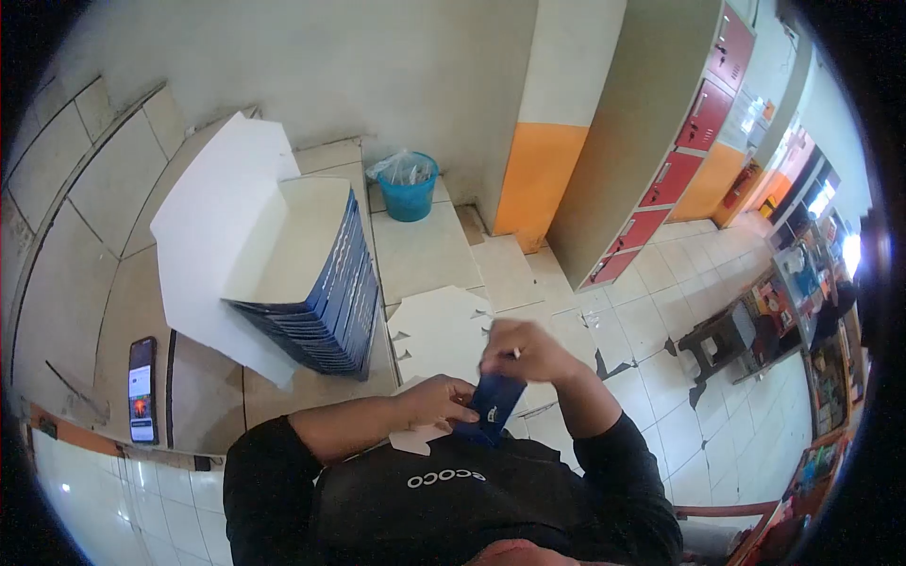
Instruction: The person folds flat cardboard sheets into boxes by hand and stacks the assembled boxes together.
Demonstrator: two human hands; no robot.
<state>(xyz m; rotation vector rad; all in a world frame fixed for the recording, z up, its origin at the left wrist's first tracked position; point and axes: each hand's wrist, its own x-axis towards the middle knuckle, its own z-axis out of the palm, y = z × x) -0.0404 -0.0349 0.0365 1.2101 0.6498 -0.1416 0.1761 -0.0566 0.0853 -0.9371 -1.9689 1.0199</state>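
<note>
A small dark blue box [496,406] with a light print on its face is held upright close to my body, over the black apron. My left hand [436,403] grips its left side, thumb across the face. My right hand [525,352] is closed at the box's top edge, fingers bent down over it. A pale piece of card [416,440] lies below my left wrist. To the left, a tall stack of dark blue printed sheets [351,302] stands beside a large white sheet [217,226].
A phone [142,391] with a lit screen lies at the left. A blue bin [408,196] with a plastic bag stands by the wall. Cut white card [439,330] lies in front of me. Lockers [675,165], a dark stool [713,347] and shelves are on the right.
</note>
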